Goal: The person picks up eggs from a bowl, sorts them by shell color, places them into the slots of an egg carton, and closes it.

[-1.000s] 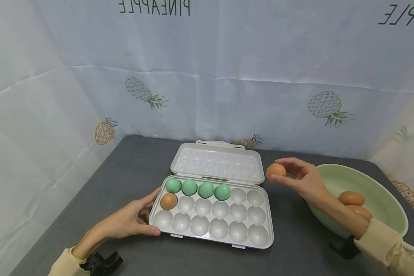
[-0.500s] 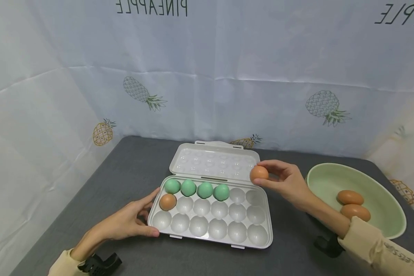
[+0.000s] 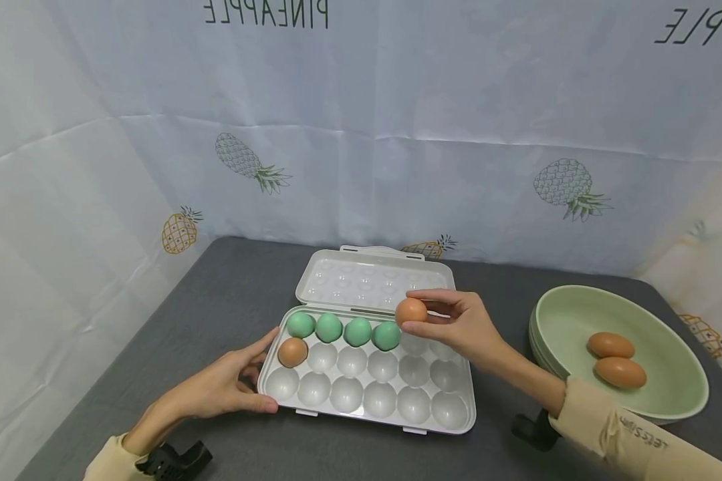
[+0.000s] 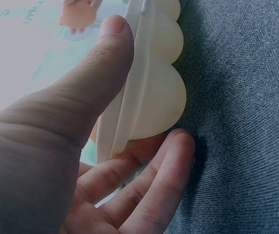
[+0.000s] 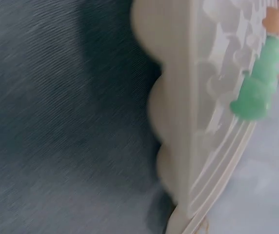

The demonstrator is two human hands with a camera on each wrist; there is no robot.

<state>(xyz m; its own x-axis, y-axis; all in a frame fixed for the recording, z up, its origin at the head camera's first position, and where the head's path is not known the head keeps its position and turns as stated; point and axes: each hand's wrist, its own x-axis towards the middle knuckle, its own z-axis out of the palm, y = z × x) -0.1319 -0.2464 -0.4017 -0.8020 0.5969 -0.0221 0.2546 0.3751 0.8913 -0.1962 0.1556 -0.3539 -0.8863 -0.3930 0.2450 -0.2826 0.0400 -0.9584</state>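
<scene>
Cannot see all of the brown egg [image 3: 410, 312] near the centre of the head view, covered at its right by the right grip [image 3: 457, 326]; nor the lower right of the lid [image 3: 361, 275] and parts of two far-row cups [image 3: 412, 346], hidden behind the same grip. Left of centre, cannot fully see the fingers of the left grip [image 3: 222, 381], partly lost at the side of the tray [image 3: 430, 390]. Cannot follow the left sleeve [image 3: 113, 461] past the bottom edge, nor the right sleeve [image 3: 589, 407] past the lower right. Can barely read its small print [image 3: 644, 433]. At upper right, cannot read all the lettering [image 3: 700, 27], cut by the edge. At upper right of the right wrist view, cannot count the smeared green eggs [image 5: 254, 90].
</scene>
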